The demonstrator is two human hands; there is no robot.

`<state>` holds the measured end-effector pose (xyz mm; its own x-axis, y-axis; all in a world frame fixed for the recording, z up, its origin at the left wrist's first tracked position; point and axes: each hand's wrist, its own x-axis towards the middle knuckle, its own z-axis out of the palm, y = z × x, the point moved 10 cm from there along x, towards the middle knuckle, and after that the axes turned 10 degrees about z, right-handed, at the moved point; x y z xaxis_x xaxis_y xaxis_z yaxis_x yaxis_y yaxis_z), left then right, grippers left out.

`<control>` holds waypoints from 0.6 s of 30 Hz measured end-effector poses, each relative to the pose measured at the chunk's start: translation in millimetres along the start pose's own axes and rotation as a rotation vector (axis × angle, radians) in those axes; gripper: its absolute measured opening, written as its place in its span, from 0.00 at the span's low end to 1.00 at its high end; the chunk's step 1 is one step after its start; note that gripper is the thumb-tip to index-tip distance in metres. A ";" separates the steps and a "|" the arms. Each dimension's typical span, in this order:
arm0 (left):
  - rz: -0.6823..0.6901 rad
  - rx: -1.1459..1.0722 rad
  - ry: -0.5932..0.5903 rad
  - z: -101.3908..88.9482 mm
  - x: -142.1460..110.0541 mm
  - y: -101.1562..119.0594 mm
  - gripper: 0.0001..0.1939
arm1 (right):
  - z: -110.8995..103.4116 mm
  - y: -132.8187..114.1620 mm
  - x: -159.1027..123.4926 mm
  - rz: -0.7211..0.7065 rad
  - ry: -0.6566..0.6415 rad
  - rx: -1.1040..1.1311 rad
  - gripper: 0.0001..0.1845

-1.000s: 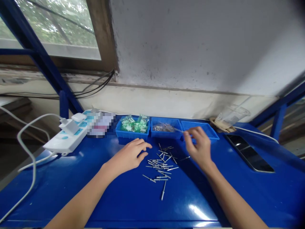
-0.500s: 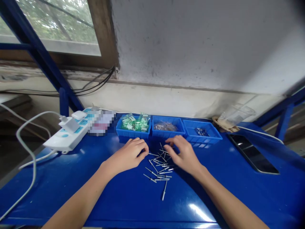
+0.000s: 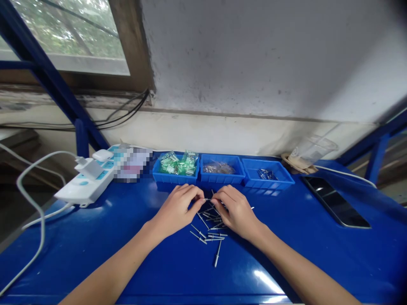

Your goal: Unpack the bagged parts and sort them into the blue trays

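Note:
My left hand (image 3: 179,209) and my right hand (image 3: 237,212) meet above the middle of the blue table. Between their fingertips is a thin silver blind rivet (image 3: 207,199), with the fingers of each hand closed on an end of it. Under and in front of the hands lies a loose pile of blind rivets (image 3: 216,235), pointing in many directions and partly hidden by my right hand. One separate rivet (image 3: 217,253) lies closest to me.
Behind the hands stand blue bins: one with green-tinted bags (image 3: 178,163), one with clear bags (image 3: 219,168), one with loose small metal parts (image 3: 267,174). A white power strip (image 3: 85,182) is left; a black phone (image 3: 335,201) and plastic cup (image 3: 313,150) are right.
My right hand has moved left and my left hand slightly right, so their fingertips now come together on one rivet. The camera view has shifted slightly.

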<state>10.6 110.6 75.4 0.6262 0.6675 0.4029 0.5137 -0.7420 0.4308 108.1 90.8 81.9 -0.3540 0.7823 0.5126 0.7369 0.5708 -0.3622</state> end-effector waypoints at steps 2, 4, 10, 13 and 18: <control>-0.012 0.009 0.016 -1.8 0.2 -0.9 0.09 | -0.2 -0.2 -0.3 -0.001 -0.003 0.008 0.08; -0.028 0.002 0.026 -3.0 0.2 -2.4 0.10 | -0.7 -0.4 -0.8 -0.004 0.004 0.003 0.08; -0.049 -0.044 0.004 1.7 0.4 -2.4 0.14 | -8.4 -4.2 -1.2 -0.047 0.064 -0.043 0.08; -0.080 -0.059 -0.041 12.2 1.1 -5.5 0.14 | -29.8 4.6 1.4 -0.036 0.143 -0.028 0.07; -0.102 0.065 -0.134 31.8 8.4 -13.3 0.09 | -98.8 66.2 -4.3 0.267 0.506 -0.105 0.07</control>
<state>27.7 124.1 47.4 0.6394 0.7283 0.2466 0.6125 -0.6763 0.4091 215.4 100.6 132.6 0.1524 0.6644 0.7316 0.8251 0.3219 -0.4643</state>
